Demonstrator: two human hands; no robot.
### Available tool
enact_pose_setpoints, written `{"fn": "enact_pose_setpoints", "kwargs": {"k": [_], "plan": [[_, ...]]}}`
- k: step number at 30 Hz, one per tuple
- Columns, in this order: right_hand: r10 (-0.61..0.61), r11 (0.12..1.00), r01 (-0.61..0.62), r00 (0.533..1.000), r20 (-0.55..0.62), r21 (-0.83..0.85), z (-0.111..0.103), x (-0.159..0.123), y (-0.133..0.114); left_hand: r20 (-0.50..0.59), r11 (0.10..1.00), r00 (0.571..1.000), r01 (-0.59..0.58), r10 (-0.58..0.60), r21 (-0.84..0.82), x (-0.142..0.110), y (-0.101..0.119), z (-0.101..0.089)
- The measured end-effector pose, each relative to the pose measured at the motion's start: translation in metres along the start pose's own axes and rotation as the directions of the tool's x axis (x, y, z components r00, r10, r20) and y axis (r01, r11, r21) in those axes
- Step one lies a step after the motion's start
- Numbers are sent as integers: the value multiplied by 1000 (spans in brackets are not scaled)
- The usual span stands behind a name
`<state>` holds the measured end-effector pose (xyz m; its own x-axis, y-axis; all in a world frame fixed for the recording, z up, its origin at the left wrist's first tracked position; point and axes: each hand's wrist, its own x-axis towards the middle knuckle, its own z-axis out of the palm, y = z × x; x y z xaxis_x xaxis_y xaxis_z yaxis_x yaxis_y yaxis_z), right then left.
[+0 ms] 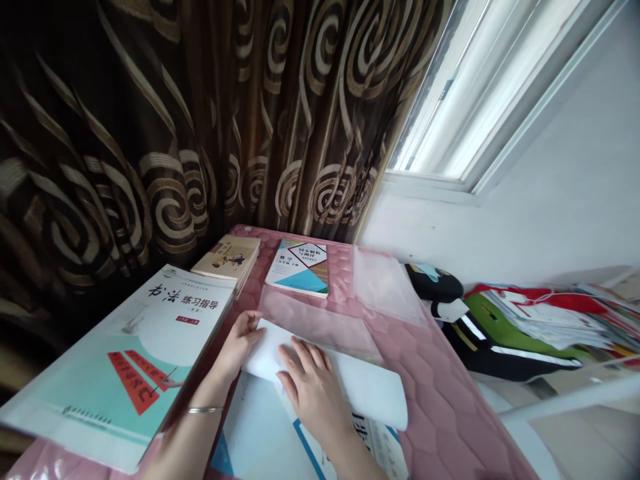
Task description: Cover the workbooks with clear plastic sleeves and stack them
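In front of me lies a book with a blue and white cover, and a blank white sheet or cover flap curls over its upper part. My left hand pinches the flap's upper left corner between thumb and fingers; a silver bangle circles that wrist. With fingers stretched out, my right hand presses flat on the middle of the flap. Clear plastic film reaches out beyond the book's far edge. Whether the flap is part of the book, I cannot tell.
Left stands a stack topped by a calligraphy workbook, with smaller beige books behind. A maths booklet and another clear sheet lie on the pink quilted cover. Right of the table is a bag with papers.
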<state>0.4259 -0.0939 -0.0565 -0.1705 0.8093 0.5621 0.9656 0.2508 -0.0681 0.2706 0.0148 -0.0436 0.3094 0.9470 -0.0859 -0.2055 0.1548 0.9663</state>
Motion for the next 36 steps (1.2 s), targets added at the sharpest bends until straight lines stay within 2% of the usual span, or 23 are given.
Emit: {"fn": "enact_pose_setpoints", "kwargs": {"k": [4, 8, 22, 29, 33, 36], "plan": [[25, 1000, -25, 998, 61, -9, 1, 0, -3, -200, 954, 980, 64, -4, 292, 9, -12, -3], [32, 999, -35, 989, 145, 18, 3, -1, -5, -269, 898, 963, 113, 6, 424, 15, -22, -6], [114, 993, -114, 983, 142, -8, 11, 6, 0, -231, 957, 973, 57, 11, 284, 19, -36, -12], [43, 999, -45, 992, 115, 16, 11, 6, 2, -214, 948, 977, 69, -1, 311, 16, -34, -7], [21, 999, -27, 992, 122, 46, 9, 4, 3, -201, 962, 979, 37, 19, 270, 13, -27, -5], [1, 999, -8, 990, 138, 52, 8, 2, 3, -169, 952, 984, 6, 48, 307, 9, -23, -4]]}}
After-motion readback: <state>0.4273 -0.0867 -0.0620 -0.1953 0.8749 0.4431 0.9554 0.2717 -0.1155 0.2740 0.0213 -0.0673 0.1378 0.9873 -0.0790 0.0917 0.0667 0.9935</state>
